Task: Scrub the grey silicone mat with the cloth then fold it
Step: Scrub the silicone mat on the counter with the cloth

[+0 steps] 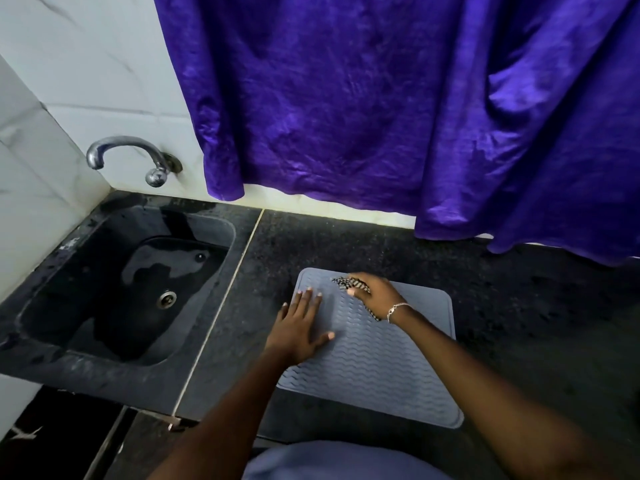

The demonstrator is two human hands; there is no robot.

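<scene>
The grey silicone mat (377,362) with wavy ridges lies flat on the dark counter, in front of me. My left hand (298,327) presses flat on the mat's left part with its fingers spread. My right hand (375,294) grips a black-and-white patterned cloth (349,283) against the mat's far edge. Part of the cloth sticks out past my fingers and a strip of it shows under the wrist. A bracelet sits on that wrist.
A black sink (138,292) with a drain is set into the counter on the left, under a chrome tap (138,157) on the tiled wall. A purple curtain (398,105) hangs behind the black counter (519,323), its hem touching the surface at the right.
</scene>
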